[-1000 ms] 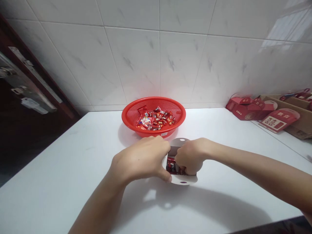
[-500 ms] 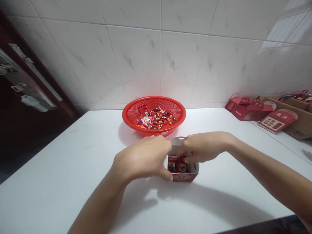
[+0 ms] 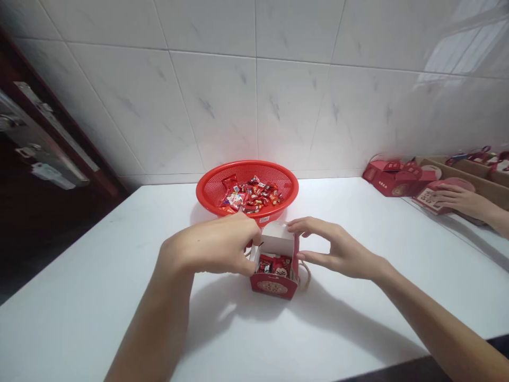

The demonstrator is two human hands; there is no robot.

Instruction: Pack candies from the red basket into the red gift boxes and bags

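Note:
A small red paper candy box (image 3: 271, 286) with a cord stands on the white table, its top uncovered. Inside lie red-wrapped candies (image 3: 276, 265). My left hand (image 3: 218, 244) pinches the box's left wall between thumb and fingers; the fingertips are partly hidden. On the other side, my right hand (image 3: 338, 246) grips the box lightly, its curved fingers at the back flap and its thumb against the right wall. Just behind the box sits a red plastic basket (image 3: 201, 193) holding more wrapped candies (image 3: 254, 196).
Another person's hand (image 3: 461, 201) reaches in from the right onto a flat red carton (image 3: 427, 199). Folded red boxes (image 3: 387, 178) and a cardboard box (image 3: 491, 191) stand along the right. A tiled wall (image 3: 222, 106) borders the table's back; a dark door (image 3: 32, 212) is at left.
My right hand has come out of the box to its right side. The box has shifted left and turned a little, showing its cord. Another person's hand has appeared at right.

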